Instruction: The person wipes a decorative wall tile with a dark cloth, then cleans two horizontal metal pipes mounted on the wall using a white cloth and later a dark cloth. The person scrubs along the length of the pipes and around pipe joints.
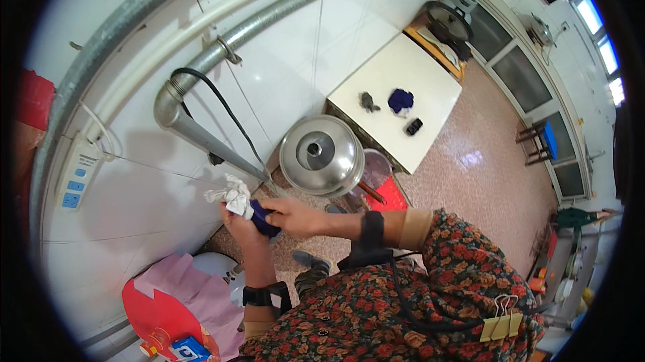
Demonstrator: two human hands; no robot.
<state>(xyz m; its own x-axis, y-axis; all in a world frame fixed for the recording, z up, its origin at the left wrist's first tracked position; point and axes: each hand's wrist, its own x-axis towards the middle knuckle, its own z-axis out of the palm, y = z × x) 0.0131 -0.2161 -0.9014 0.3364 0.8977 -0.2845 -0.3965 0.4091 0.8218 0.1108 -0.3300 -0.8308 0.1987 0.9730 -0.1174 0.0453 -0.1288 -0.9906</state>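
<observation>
My left hand point(238, 224) grips a bundle of white cloth point(236, 194) and dark navy cloth point(264, 224) near the wall, its frayed white end rising above my fingers. My right hand point(295, 216) is closed on the navy part, close beside the left. Just beyond them sits a round stainless steel pot point(332, 167) with a raised centre and a wooden handle. On the cream tabletop point(430, 73) lie a navy cloth point(400, 100), a small grey item point(368, 101) and a small black object point(414, 126).
Metal pipes point(195, 137) and a power strip point(79, 174) line the left wall. A pink basin point(377, 160) is behind the pot. Red and pink material point(161, 295) lies at lower left. A blue stool point(549, 139) and glass-panelled cabinets point(524, 76) stand at right.
</observation>
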